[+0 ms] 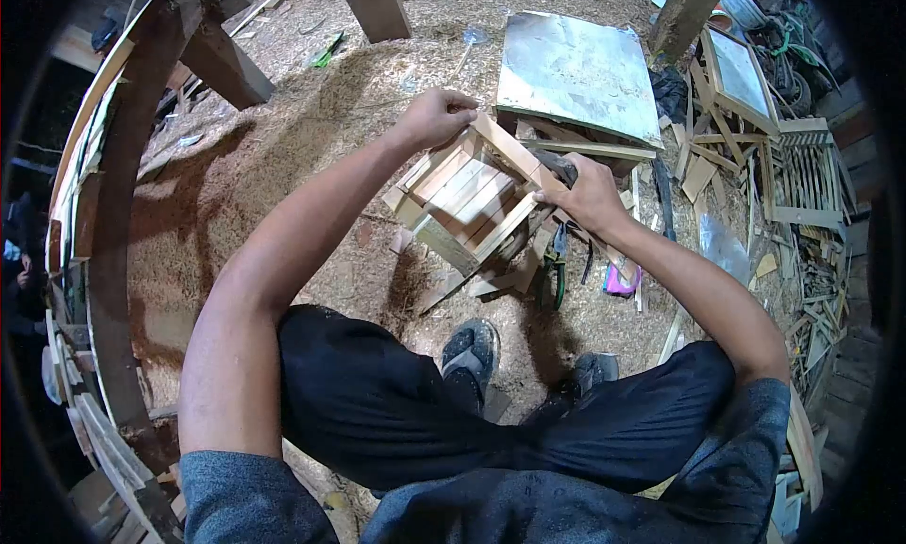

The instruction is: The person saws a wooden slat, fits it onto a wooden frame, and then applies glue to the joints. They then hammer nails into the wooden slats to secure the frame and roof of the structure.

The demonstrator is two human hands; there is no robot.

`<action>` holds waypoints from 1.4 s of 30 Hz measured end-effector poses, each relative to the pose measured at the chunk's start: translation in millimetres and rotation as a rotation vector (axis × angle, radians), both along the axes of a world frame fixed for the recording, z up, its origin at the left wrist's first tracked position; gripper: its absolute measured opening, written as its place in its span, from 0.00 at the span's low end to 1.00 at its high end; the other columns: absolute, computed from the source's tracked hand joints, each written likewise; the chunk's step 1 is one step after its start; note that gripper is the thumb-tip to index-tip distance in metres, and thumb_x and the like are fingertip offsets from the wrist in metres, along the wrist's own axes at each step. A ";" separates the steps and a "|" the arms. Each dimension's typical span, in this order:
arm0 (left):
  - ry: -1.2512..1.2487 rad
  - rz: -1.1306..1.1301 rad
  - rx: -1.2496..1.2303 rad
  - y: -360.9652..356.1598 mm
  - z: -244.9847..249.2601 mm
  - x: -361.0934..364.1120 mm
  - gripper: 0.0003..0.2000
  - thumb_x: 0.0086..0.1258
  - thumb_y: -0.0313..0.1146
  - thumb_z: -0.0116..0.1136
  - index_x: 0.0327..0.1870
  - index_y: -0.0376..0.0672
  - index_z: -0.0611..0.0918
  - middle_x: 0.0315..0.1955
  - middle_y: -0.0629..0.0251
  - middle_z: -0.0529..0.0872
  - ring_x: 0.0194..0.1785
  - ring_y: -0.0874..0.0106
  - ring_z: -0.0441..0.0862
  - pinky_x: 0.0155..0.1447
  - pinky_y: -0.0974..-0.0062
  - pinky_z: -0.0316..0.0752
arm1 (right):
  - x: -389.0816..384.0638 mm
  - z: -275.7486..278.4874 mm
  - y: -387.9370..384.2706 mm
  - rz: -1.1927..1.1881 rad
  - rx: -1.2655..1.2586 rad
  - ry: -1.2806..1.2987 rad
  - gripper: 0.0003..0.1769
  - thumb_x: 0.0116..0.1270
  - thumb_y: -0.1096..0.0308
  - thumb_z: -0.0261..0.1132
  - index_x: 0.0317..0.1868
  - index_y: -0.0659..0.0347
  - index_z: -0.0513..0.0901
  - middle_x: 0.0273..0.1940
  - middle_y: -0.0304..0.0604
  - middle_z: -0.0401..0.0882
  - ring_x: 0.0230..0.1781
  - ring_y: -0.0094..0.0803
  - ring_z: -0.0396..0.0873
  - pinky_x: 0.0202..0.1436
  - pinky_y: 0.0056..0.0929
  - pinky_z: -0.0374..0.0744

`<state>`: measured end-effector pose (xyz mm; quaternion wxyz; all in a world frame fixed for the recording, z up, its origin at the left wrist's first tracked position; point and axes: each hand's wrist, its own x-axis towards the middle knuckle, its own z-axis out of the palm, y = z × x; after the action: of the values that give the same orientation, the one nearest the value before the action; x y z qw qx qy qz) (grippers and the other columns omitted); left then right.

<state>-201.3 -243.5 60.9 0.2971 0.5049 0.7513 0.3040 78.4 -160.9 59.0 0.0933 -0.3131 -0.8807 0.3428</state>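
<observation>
As left hand (434, 117) and right hand (587, 193) grip, a crate (467, 202) tilts.

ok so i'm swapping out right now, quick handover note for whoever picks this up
Left hand: gripping the far corner of the slat crate, which is held up over the knees.
Right hand: gripping the crate's right end, on the long top slat.
Nearby: green-handled tool on the sawdust floor under the crate, among wood offcuts.
Done: frame is together, one face slatted.
Left: the top slat lies along the edge; cannot tell if it is fastened.
</observation>
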 end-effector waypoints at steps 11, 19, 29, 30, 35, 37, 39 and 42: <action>-0.075 0.162 0.007 -0.3 -13.5 3.6 0.15 0.66 0.39 0.69 0.50 0.43 0.89 0.38 0.59 0.92 0.36 0.73 0.88 0.45 0.73 0.82 | -1.9 -14.8 5.3 0.025 -0.027 0.099 0.32 0.54 0.52 0.80 0.50 0.70 0.82 0.42 0.55 0.85 0.43 0.40 0.84 0.50 0.37 0.79; -0.138 0.210 0.010 -3.7 -9.0 12.4 0.15 0.67 0.38 0.69 0.52 0.42 0.88 0.38 0.60 0.92 0.33 0.75 0.87 0.41 0.74 0.82 | -1.9 -16.5 6.1 0.040 -0.037 0.135 0.32 0.54 0.50 0.79 0.48 0.70 0.82 0.41 0.54 0.85 0.42 0.40 0.83 0.49 0.37 0.79; -0.204 0.257 -0.050 -0.9 -5.9 8.3 0.13 0.65 0.37 0.71 0.47 0.41 0.90 0.39 0.58 0.91 0.39 0.73 0.86 0.47 0.72 0.80 | -2.0 -9.9 4.4 0.030 -0.041 0.010 0.29 0.58 0.54 0.78 0.46 0.69 0.79 0.42 0.55 0.84 0.44 0.41 0.84 0.49 0.40 0.80; -0.204 0.259 -0.051 -1.7 -3.9 9.6 0.13 0.65 0.37 0.71 0.47 0.41 0.90 0.39 0.58 0.91 0.39 0.73 0.86 0.47 0.72 0.80 | -2.6 -12.6 4.9 0.044 -0.019 0.047 0.28 0.59 0.54 0.78 0.46 0.70 0.79 0.42 0.55 0.84 0.44 0.41 0.84 0.48 0.40 0.80; -0.180 0.253 -0.053 -0.9 -6.8 7.7 0.13 0.65 0.37 0.70 0.48 0.42 0.90 0.38 0.59 0.91 0.37 0.74 0.86 0.47 0.72 0.80 | -3.7 -14.7 6.5 0.064 -0.012 0.097 0.28 0.59 0.54 0.78 0.46 0.70 0.78 0.41 0.54 0.84 0.43 0.38 0.84 0.48 0.38 0.80; -0.190 0.262 -0.057 -2.6 -7.5 9.3 0.13 0.66 0.38 0.69 0.48 0.42 0.89 0.37 0.60 0.91 0.37 0.74 0.86 0.47 0.71 0.80 | -4.0 -5.6 4.5 0.059 -0.046 0.039 0.28 0.59 0.54 0.78 0.46 0.70 0.78 0.40 0.53 0.84 0.42 0.38 0.84 0.47 0.38 0.80; -0.199 0.265 -0.058 -4.2 -7.6 12.4 0.14 0.67 0.38 0.68 0.48 0.41 0.89 0.36 0.60 0.91 0.36 0.75 0.86 0.47 0.71 0.81 | -3.4 -8.4 4.6 0.042 -0.045 0.042 0.28 0.58 0.53 0.78 0.43 0.68 0.79 0.37 0.51 0.82 0.39 0.37 0.82 0.46 0.37 0.79; -0.099 0.223 -0.073 -3.4 -7.1 12.2 0.16 0.70 0.41 0.67 0.52 0.41 0.87 0.43 0.58 0.91 0.42 0.69 0.87 0.49 0.69 0.82 | -1.6 -9.6 6.4 0.015 -0.038 0.044 0.27 0.57 0.52 0.78 0.41 0.67 0.80 0.33 0.47 0.81 0.36 0.33 0.79 0.43 0.35 0.78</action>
<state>-189.2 -246.9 53.8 0.3164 0.3915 0.7978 0.3320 76.8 -154.5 49.4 0.1043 -0.3005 -0.8742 0.3669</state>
